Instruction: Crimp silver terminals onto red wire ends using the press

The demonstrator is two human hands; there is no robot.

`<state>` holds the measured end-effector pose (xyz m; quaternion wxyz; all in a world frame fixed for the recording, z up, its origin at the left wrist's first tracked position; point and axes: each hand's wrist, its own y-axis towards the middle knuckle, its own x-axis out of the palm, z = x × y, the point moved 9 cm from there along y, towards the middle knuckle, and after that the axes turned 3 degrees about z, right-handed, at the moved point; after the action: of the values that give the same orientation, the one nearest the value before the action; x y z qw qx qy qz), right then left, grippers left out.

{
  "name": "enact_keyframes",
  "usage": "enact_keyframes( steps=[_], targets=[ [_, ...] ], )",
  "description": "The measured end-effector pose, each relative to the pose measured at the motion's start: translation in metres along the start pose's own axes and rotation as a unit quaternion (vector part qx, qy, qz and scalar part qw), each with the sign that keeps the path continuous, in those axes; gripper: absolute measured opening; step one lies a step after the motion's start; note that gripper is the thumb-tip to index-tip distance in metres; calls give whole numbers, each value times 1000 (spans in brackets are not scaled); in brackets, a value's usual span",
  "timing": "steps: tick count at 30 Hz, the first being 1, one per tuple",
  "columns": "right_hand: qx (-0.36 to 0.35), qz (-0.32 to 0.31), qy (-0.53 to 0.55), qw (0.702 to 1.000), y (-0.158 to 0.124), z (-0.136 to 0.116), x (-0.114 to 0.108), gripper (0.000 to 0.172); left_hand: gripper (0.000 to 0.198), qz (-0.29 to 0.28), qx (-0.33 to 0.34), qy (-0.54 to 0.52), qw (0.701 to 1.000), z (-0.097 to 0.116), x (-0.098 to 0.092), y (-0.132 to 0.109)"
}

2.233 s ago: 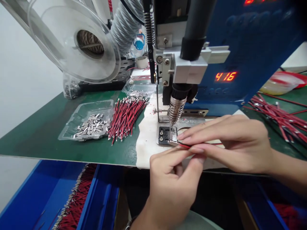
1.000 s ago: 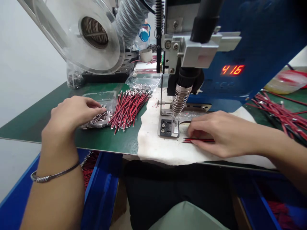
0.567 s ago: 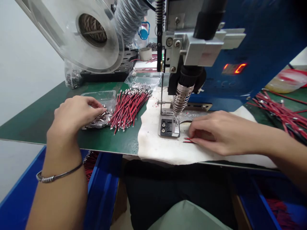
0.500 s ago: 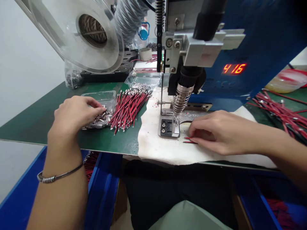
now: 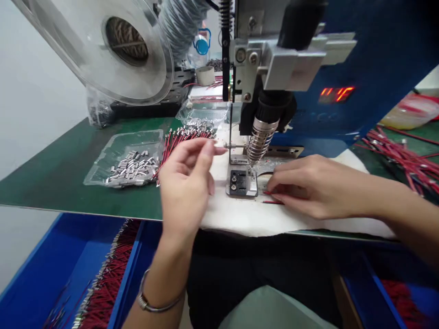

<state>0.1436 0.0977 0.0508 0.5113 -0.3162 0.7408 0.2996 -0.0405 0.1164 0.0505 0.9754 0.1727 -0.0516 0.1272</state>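
My left hand (image 5: 187, 183) hovers over the edge of the white cloth (image 5: 240, 217), between the bundle of red wires (image 5: 178, 136) and the small metal fixture (image 5: 242, 183). Its thumb and fingers are curled into a pinch; what they hold is too small to make out. My right hand (image 5: 308, 187) lies on the cloth just right of the fixture. Its fingers press down together on a short red and black wire pair (image 5: 272, 201) whose ends point at the fixture. The machine's ribbed metal nozzle (image 5: 257, 137) hangs right above the fixture.
A clear bag of small metal sleeves (image 5: 128, 167) lies on the green mat (image 5: 68, 173). A big clear reel (image 5: 103, 45) stands at the back left. The blue machine (image 5: 377, 55) shows a blurred red display (image 5: 334, 93). More red wires (image 5: 401, 155) lie right; blue bins (image 5: 68, 274) sit below.
My left hand has left the bag of metal sleeves and moved right to the fixture, fingers pinched. My right hand has stayed on the wires, slid slightly toward the fixture.
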Motion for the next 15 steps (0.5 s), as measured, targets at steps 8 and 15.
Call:
enact_keyframes(
  steps=[8, 15],
  targets=[
    [8, 32, -9, 999, -1, 4, -3, 17, 24, -39, -110, -102, 988, -37, 34, -13],
    [-22, 140, -28, 989, -1, -3, -18, 15, 28, -28, -124, -41, 991, -42, 25, -24]
  ],
)
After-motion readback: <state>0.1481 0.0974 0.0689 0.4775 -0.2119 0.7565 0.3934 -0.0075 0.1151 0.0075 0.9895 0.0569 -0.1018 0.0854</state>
